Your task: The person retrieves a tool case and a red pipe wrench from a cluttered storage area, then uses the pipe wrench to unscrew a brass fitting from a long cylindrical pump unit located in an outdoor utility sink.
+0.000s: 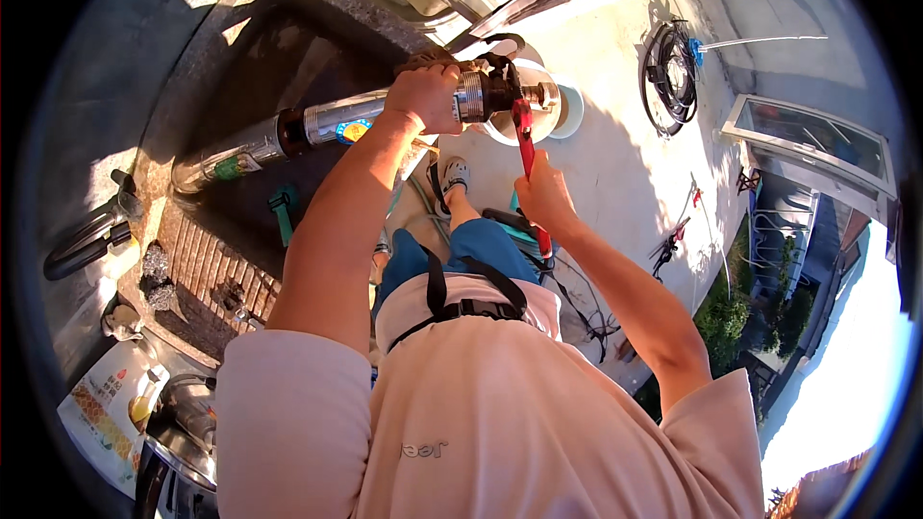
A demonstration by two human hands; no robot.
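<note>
A long, shiny metal cylinder, which looks like a submersible pump (338,116), lies slanted across a stone sink (216,43). It has dark bands and coloured stickers. My left hand (426,96) is wrapped round it just beside the ridged collar (470,97). Past the collar, a dark end section (496,94) leads to a brass-coloured fitting (540,96). My right hand (546,194) is closed on the handle of a red wrench (525,139), whose head sits against the dark end section. How the jaws bite there is too small to make out.
A pale bucket (570,113) stands under the pump's fitting end. Coiled black hose (670,77) lies on the concrete at right; loose cables (598,325) lie near my legs. A faucet (123,200) is beside the sink; a white bag (111,413) and metal pots (183,432) sit lower left.
</note>
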